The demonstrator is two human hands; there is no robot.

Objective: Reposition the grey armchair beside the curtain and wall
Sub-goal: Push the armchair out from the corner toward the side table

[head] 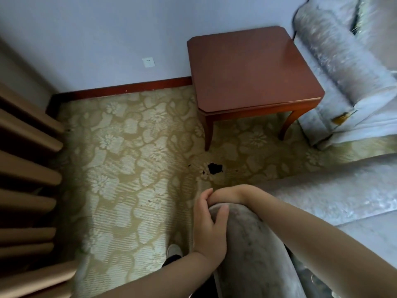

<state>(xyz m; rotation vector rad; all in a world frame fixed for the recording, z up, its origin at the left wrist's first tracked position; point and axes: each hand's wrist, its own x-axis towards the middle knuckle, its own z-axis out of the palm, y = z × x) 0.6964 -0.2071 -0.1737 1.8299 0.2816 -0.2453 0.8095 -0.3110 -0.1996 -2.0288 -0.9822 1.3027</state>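
Note:
The grey armchair (pixel 253 250) fills the lower right of the head view; its rounded velvet armrest runs toward me. My left hand (pixel 211 229) grips the armrest's front end from the left side, thumb on top. My right hand (pixel 227 195) curls over the armrest's front tip, fingers hidden behind it. The beige pleated curtain (pixel 28 173) hangs along the left edge. The pale wall (pixel 96 39) with a red-brown skirting board stands at the back.
A red-brown wooden side table (pixel 251 69) stands against the wall at the back right. A second pale armchair (pixel 343 78) sits to its right. Floral beige carpet (pixel 129 168) has a dark burn spot (pixel 214 167). My shoe (pixel 174 250) shows below.

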